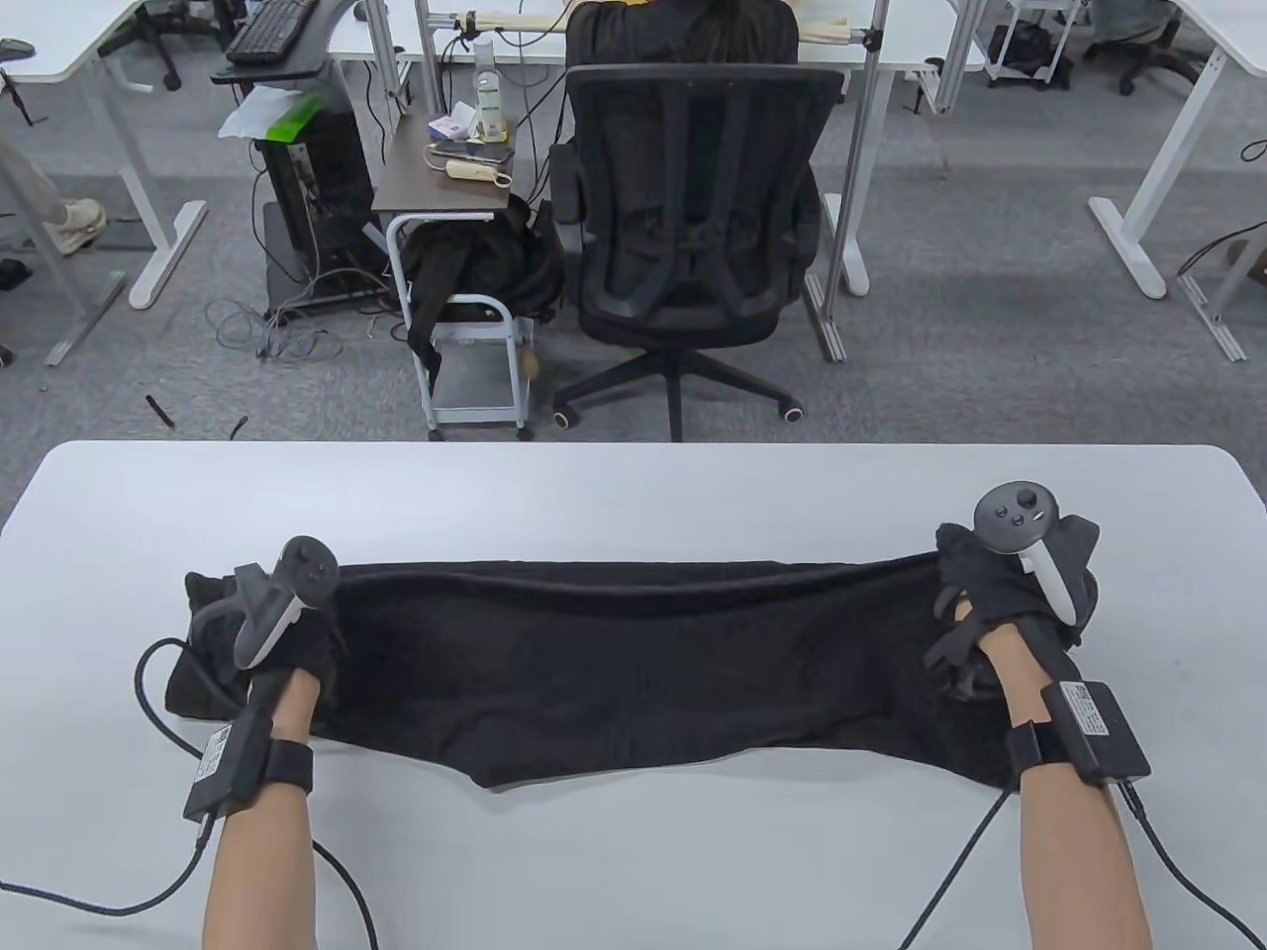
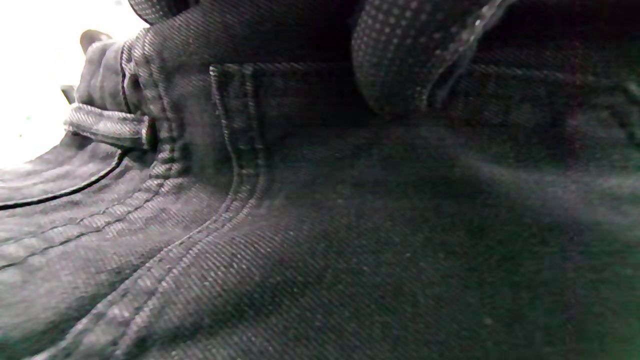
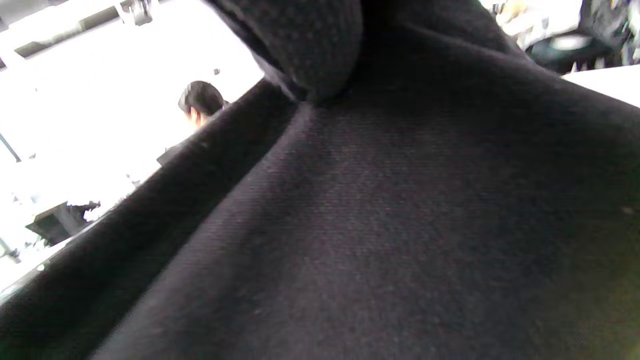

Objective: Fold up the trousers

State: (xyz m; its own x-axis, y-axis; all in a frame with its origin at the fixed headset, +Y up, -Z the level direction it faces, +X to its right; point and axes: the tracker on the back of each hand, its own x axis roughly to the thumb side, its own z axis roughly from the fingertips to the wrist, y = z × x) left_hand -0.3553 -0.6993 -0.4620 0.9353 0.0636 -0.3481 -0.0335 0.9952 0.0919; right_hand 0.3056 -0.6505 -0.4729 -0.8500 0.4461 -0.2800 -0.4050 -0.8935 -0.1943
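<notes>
Fingers (image 2: 395,55) of left hand (image 1: 297,633) resting on one pair of black trousers (image 1: 633,673), grasp unclear, right hand (image 1: 1000,604) gripping opposite end, lifted off worktop (image 1: 633,495)

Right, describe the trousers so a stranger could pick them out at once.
Start at the white table in the foreground. Across its near half lie the trousers, a long black band running side to side, with the left hand on one end and the right hand on the other. They are the only cloth on the table.

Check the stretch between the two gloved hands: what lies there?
In the table view, only the black trousers span from the left hand to the right hand; nothing else lies on them.
</notes>
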